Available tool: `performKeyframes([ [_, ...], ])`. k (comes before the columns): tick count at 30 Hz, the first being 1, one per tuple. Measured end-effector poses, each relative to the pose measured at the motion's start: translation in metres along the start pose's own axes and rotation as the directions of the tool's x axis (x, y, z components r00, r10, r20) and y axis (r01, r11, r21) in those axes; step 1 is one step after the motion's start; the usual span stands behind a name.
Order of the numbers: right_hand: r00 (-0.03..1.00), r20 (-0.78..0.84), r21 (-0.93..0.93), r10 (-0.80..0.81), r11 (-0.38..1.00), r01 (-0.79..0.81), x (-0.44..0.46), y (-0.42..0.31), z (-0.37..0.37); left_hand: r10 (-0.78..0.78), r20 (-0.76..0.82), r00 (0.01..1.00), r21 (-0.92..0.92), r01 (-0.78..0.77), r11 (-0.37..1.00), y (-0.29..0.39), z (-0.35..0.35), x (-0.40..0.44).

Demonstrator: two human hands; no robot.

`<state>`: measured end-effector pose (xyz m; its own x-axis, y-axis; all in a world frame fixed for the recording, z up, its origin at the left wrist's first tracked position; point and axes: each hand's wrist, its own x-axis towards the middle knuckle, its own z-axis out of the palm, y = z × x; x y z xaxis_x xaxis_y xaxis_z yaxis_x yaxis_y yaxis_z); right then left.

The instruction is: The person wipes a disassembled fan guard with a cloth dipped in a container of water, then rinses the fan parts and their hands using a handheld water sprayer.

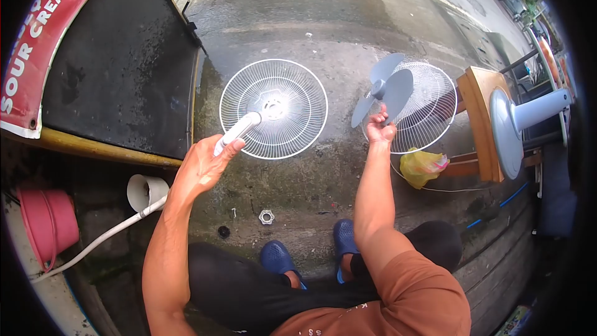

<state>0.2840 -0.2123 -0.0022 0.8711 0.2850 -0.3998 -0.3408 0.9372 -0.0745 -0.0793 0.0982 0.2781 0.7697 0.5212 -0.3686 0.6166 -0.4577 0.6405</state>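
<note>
My left hand (pixel 208 160) is wrapped round a white hand-held shower head (pixel 239 132), which points forward over a round white fan grille (pixel 273 143) lying flat on the wet ground. Whether water leaves the shower head I cannot tell, because of the glare at the grille's middle. My right hand (pixel 380 129) grips a grey-blue fan blade (pixel 397 94) with several wings, held up by one of them. Behind and to the right of the blade, a second white fan grille (pixel 429 112) rests on the ground, partly covered by it.
A white hose (pixel 112 234) runs past a pink bucket (pixel 50 221) and a white pot (pixel 146 191). A fan stand (pixel 516 124) leans by a wooden piece (pixel 482 118) on the right. A yellow bag (pixel 420 168), a ring nut (pixel 266 216) and a black cap (pixel 224 231) lie on the ground.
</note>
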Motion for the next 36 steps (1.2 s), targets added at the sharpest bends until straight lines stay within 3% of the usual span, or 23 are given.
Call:
performKeyframes([
  [4,0.997,-0.001,0.154,-0.076,0.985,0.075,0.012,-0.004,-0.005,0.008,0.003,1.0,-0.004,-0.008,1.0,-0.004,-0.001,-0.001],
  [9,0.998,0.056,0.411,0.02,0.911,-0.041,0.025,0.002,0.0,0.013,-0.004,1.0,0.001,-0.013,1.0,-0.005,-0.001,-0.002],
  [11,0.999,0.042,0.381,-0.001,0.924,-0.015,0.022,0.005,0.0,0.008,-0.006,1.0,-0.003,-0.008,1.0,-0.003,0.0,-0.002],
  [14,0.999,-0.025,0.151,-0.048,0.987,0.052,0.005,0.011,-0.003,0.008,-0.011,1.0,-0.01,-0.008,1.0,-0.004,0.001,-0.002],
  [24,0.928,-0.315,0.033,-0.199,0.975,0.22,0.007,0.008,0.0,0.008,0.008,1.0,-0.008,-0.008,1.0,-0.005,0.003,0.001],
  [27,0.925,-0.247,-0.052,-0.288,0.957,0.285,0.01,0.009,-0.003,-0.004,0.011,1.0,0.007,0.004,1.0,-0.006,0.002,0.001],
  [30,0.827,-0.427,-0.121,-0.365,0.93,0.347,-0.018,0.029,0.033,-0.009,0.015,1.0,0.004,0.009,1.0,-0.004,0.002,0.0],
  [36,0.731,-0.471,-0.377,-0.493,0.862,0.338,-0.044,0.062,0.05,-0.021,0.022,1.0,0.011,0.02,1.0,-0.004,0.002,0.001],
])
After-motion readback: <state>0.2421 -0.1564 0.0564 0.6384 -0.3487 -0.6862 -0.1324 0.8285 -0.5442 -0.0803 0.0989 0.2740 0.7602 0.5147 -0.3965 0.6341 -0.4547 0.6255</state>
